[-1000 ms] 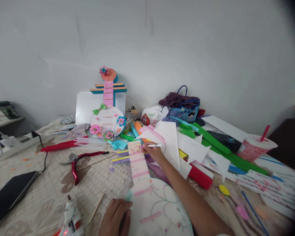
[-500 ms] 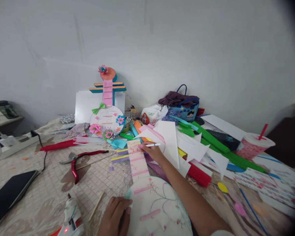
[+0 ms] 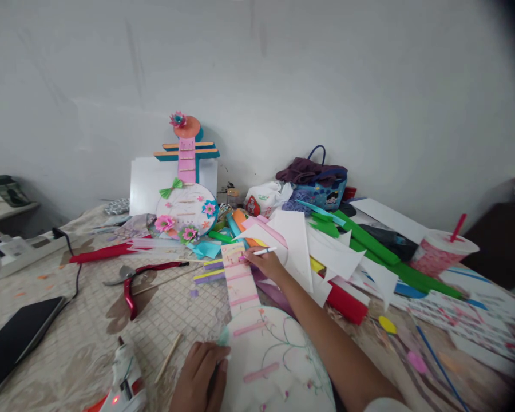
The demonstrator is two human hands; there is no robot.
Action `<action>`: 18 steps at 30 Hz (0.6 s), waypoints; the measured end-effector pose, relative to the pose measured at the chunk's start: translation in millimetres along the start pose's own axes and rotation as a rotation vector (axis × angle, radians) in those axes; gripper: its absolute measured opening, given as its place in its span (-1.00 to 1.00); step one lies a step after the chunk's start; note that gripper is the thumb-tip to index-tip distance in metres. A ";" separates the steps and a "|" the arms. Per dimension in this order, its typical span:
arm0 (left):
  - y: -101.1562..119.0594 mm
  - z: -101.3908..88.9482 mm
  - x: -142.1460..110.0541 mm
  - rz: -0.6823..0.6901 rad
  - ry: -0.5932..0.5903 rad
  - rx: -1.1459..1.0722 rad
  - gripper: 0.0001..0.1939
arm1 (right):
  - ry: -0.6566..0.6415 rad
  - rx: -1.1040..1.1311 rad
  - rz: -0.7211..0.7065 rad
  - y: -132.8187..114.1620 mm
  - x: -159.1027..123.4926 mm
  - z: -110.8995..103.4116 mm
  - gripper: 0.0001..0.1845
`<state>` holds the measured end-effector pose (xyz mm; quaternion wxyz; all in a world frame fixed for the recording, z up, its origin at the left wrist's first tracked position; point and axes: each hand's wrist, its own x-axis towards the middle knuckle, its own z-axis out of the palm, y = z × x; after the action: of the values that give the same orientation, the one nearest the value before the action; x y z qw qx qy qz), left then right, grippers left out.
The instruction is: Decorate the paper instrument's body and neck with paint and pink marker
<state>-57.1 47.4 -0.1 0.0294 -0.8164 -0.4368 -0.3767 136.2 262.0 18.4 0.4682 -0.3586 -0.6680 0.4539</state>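
A toy string instrument with a round white body [image 3: 283, 349] and a pale pink neck [image 3: 240, 280] lies before me, its body drawn with green vines and small flowers. My right hand [image 3: 261, 260] pinches a white marker [image 3: 265, 250] over the top of the neck, its tip end hidden by the fingers or too small to make out. Purple and yellow pegs [image 3: 210, 274] stick out left of the neck. At the body's left edge, my left hand [image 3: 203, 375] curls its fingers around the rim and steadies it.
A finished-looking decorated instrument [image 3: 186, 212] leans at the back. Red pruning shears [image 3: 131, 292], a glue gun [image 3: 124, 377] with a red light and a black tablet-like device [image 3: 21, 343] lie left. Paper scraps [image 3: 335, 252], green paper rolls [image 3: 369, 243] and a drink cup [image 3: 442, 254] fill the right.
The marker's back end has tilted up slightly as my right hand shifts a little at the neck. My left hand stays at the rim.
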 end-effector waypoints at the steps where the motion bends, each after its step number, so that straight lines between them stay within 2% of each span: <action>1: -0.1 -0.1 -0.1 0.000 0.002 0.004 -0.82 | -0.001 0.005 0.000 -0.2 -0.1 0.2 -0.67; 18: 0.2 -1.7 -0.1 -0.017 0.005 -0.007 -0.82 | -0.019 -0.015 -0.007 1.7 0.1 -1.8 -0.66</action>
<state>-58.0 46.6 1.0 0.0246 -0.8117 -0.4424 -0.3806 137.9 263.2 17.1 0.4605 -0.3554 -0.6772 0.4506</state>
